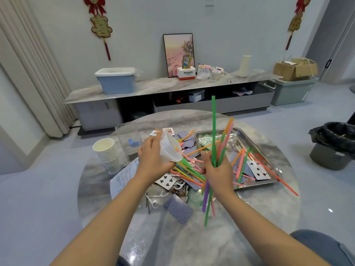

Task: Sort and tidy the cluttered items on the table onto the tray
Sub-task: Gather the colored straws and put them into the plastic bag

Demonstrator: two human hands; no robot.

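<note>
My left hand (151,156) grips a clear plastic cup (170,147), tipped on its side with its mouth toward the right. My right hand (216,167) is closed around a bundle of coloured straws (213,131) held roughly upright, their ends sticking out above and below the fist. More straws (189,169) lie loose between my hands over scattered playing cards (177,208). A steel tray (268,152) sits at the right of the round marble table (172,237); cards, straws and a clear jar (229,138) lie in it.
A stack of paper cups (106,152) and a tall clear container (128,141) stand at the table's left, beside a printed sheet (123,177). Floss picks (155,196) and hairpins lie near the cards. A black bin (334,144) stands on the floor to the right.
</note>
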